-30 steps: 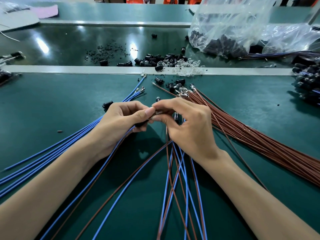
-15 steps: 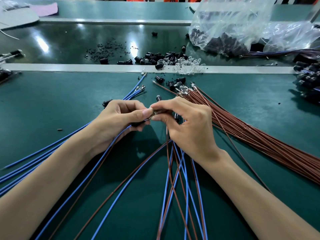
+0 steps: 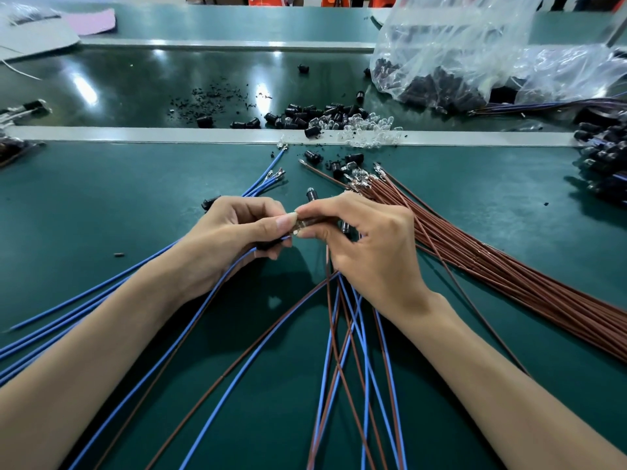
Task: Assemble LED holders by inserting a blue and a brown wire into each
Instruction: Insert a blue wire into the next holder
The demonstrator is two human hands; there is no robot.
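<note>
Two hands meet fingertip to fingertip over the green surface (image 3: 101,205). Left hand (image 3: 234,232) grips one black LED holder (image 3: 268,246), one blue wire (image 3: 183,330) trailing from it. Right hand (image 3: 366,245) pinches one small clear piece (image 3: 301,228) against the holder. Loose blue wires (image 3: 263,183) at left: about five. Brown wires (image 3: 509,266) at right: one bundle, too dense to count. Grips and positions unchanged from half a second ago.

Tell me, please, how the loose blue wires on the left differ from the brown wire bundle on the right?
The blue wires are few and fanned apart; the brown wire bundle holds many strands packed tight. The blue wires trail toward the person's left, the brown wire bundle toward the right. Both lie on the green table with metal-tipped ends pointing away from the person.
</note>
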